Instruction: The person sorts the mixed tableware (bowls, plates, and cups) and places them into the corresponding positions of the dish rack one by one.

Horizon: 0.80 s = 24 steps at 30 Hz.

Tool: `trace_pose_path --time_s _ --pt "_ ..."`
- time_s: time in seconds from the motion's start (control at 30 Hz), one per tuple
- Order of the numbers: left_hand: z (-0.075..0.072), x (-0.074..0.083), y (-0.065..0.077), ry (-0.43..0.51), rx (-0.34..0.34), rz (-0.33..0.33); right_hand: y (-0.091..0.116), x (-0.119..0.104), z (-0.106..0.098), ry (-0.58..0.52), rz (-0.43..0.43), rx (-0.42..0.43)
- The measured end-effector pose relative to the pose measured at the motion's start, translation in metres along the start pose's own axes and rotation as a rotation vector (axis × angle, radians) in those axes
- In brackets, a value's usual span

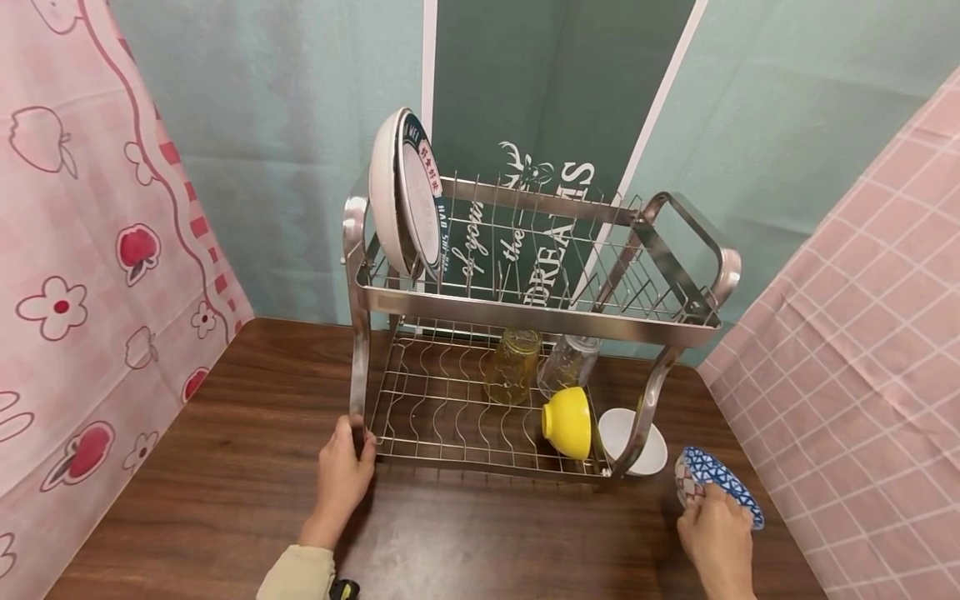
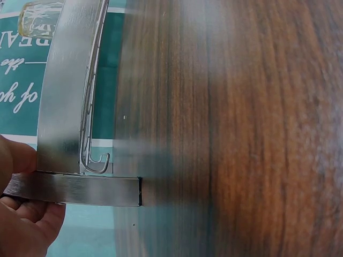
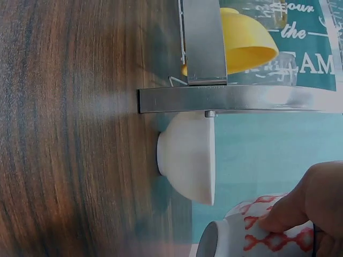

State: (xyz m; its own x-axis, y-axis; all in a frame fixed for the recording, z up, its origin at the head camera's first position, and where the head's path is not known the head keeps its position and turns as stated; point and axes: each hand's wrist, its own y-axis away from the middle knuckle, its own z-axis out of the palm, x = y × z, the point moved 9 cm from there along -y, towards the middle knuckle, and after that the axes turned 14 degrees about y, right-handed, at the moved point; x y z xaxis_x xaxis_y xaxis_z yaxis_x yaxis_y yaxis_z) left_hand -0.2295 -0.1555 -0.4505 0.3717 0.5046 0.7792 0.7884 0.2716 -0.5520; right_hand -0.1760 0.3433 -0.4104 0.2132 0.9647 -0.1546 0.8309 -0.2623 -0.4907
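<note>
At the lower left of a two-tier metal dish rack (image 1: pixel 536 317), my left hand (image 1: pixel 343 475) grips the front leg, its thumb on one side and fingers on the other in the left wrist view. My right hand (image 1: pixel 717 537) pinches a patterned bowl (image 1: pixel 722 477), tilted, to the right of the rack. Blue and white shows inside this bowl; the right wrist view shows red marks on its white outside. A white bowl (image 1: pixel 654 454) stands upright on the table beside the rack's right leg. On the lower tier a yellow bowl (image 1: pixel 567 423) lies on its side.
An amber glass (image 1: pixel 513 367) and a clear glass (image 1: pixel 570 364) stand upside down on the lower tier. Two large dishes, including a dark-rimmed plate (image 1: pixel 422 196), lean at the upper tier's left end. Curtains surround the wooden table (image 1: pixel 225 467) on three sides.
</note>
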Motion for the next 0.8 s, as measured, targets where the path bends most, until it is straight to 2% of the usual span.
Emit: trace_pose_path --time_s 0.13,0.27,0.63,0.7,0.8 --pt "0.0 0.001 0.0 0.003 0.001 0.016 0.0 0.001 0.001 0.002 0.021 -0.024" --pt "0.0 0.0 0.0 0.001 0.002 0.003 0.0 0.002 0.003 0.005 0.037 -0.038" --pt "-0.001 0.0 0.0 -0.004 0.001 -0.014 0.0 -0.01 -0.006 0.009 -0.007 -0.021" --pt "-0.001 0.0 0.0 -0.004 0.001 -0.012 0.0 -0.012 -0.009 0.018 0.004 -0.041" --pt "-0.001 0.0 0.0 -0.004 0.002 -0.008 0.0 -0.014 -0.012 0.038 0.036 -0.126"
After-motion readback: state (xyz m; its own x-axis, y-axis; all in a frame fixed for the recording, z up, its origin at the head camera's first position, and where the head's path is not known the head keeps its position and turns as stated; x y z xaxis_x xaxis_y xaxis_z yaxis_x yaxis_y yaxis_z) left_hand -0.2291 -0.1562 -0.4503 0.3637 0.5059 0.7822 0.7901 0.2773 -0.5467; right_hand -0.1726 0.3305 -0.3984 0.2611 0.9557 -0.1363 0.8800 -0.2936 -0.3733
